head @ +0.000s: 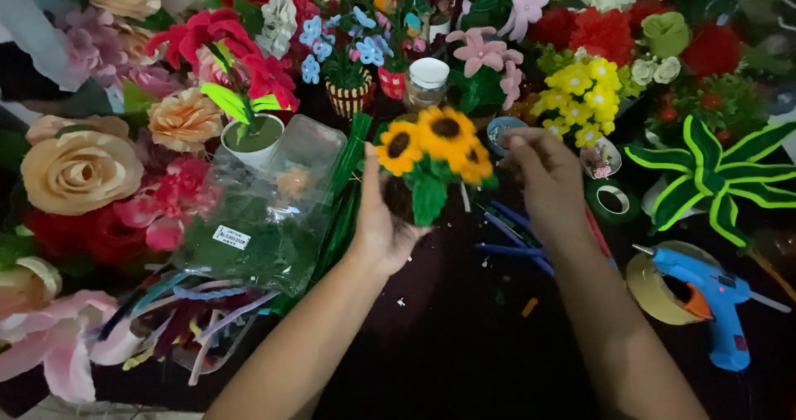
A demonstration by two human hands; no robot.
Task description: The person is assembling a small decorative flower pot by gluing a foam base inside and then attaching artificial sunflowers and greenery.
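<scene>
My left hand (383,221) grips a small pot of handmade sunflowers (438,145), yellow petals with dark centres and green leaves, held upright over the dark table. The pot itself is mostly hidden by my fingers and a hanging leaf. My right hand (543,175) hovers just right of the blooms, fingers pinched together near a small blue dish (500,127). I cannot tell whether anything tiny sits between those fingertips.
Artificial flowers crowd the back and left: peach roses (80,171), yellow blossoms (584,92), a green spiky plant (713,175). A clear plastic bag (265,213) and green stems (344,196) lie left. A blue glue gun (713,291), tape rolls (613,200) and blue pipe cleaners (510,242) lie right.
</scene>
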